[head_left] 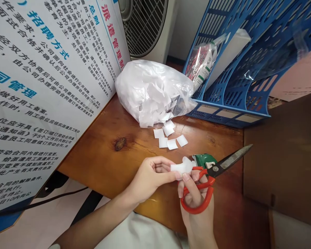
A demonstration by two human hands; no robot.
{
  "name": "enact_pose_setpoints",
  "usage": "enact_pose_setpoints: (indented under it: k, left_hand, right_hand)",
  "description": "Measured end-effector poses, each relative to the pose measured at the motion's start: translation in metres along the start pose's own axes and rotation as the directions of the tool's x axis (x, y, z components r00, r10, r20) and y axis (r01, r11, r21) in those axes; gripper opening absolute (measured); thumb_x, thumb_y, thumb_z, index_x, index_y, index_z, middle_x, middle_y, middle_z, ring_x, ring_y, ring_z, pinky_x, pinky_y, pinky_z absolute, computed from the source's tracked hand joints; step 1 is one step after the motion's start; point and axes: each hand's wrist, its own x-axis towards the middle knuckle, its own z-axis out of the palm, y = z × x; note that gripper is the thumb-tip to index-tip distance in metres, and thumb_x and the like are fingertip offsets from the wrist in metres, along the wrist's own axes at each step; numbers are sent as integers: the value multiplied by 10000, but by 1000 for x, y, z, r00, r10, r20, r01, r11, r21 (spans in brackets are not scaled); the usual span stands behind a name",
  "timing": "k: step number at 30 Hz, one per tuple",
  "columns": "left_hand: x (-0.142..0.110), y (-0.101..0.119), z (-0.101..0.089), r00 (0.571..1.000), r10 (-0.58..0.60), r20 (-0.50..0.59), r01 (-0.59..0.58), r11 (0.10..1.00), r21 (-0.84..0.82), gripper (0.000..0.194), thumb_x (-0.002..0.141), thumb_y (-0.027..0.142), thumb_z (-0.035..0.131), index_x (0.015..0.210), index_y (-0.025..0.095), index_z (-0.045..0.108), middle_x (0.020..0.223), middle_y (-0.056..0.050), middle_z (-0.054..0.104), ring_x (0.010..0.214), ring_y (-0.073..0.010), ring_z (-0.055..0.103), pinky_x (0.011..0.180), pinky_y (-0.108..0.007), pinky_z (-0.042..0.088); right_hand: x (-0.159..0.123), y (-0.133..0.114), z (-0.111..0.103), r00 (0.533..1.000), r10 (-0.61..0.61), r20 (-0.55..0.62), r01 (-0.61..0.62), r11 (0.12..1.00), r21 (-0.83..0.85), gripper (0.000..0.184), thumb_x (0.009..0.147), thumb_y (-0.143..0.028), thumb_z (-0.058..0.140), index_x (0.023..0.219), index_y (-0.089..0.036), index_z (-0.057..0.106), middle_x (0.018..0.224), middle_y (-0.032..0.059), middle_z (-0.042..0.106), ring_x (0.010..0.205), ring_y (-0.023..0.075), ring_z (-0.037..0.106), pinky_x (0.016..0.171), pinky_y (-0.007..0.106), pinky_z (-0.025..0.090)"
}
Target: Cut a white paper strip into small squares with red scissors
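My left hand (155,176) pinches a small white paper piece (181,167) between thumb and fingers. Red-handled scissors (200,204) hang on my right hand (197,193), whose fingers go through the handle loops; the dark blades are together and point up to the right. The thumb and fingertips of that hand also meet the paper's lower right side. Just behind the scissors lies a green object (203,160), perhaps a tape measure, partly hidden. Several cut white paper squares (172,144) lie on the wooden table (98,152) beyond my hands.
A clear plastic bag (129,79) full of white paper pieces lies open at the back. To its right stands a blue file rack (230,117) holding packets. A printed board (41,86) walls the left side; a fan (147,27) stands behind. A brown panel (282,155) borders the right.
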Motion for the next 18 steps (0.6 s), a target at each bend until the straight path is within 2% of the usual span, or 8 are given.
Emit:
enact_pose_setpoints:
  k: [5,10,18]
  left_hand:
    - [1,2,1,998,-45,37,46,998,-32,277,630,185,931,864,143,790,795,-42,776,738,-135,696,740,-212,542]
    - [0,2,1,994,-67,90,71,996,-46,292,671,254,914,923,141,819,813,-72,784,769,-180,721,794,-279,559]
    - [0,2,-2,992,-67,111,70,997,-21,261,732,243,880,970,146,833,821,-81,790,725,-135,694,687,-203,509]
  right_hand:
    - [3,3,-2,1000,-27,-4,27,999,-25,405,809,-300,783,807,-197,392,706,-80,415,450,29,446,438,186,339]
    - [6,4,-2,998,-69,-10,69,997,-25,424,783,-301,800,791,-198,388,699,-74,427,490,47,484,444,179,378]
    - [2,1,8,996,-23,-86,26,999,35,444,738,-276,829,780,-196,395,708,-66,416,565,55,490,434,154,372]
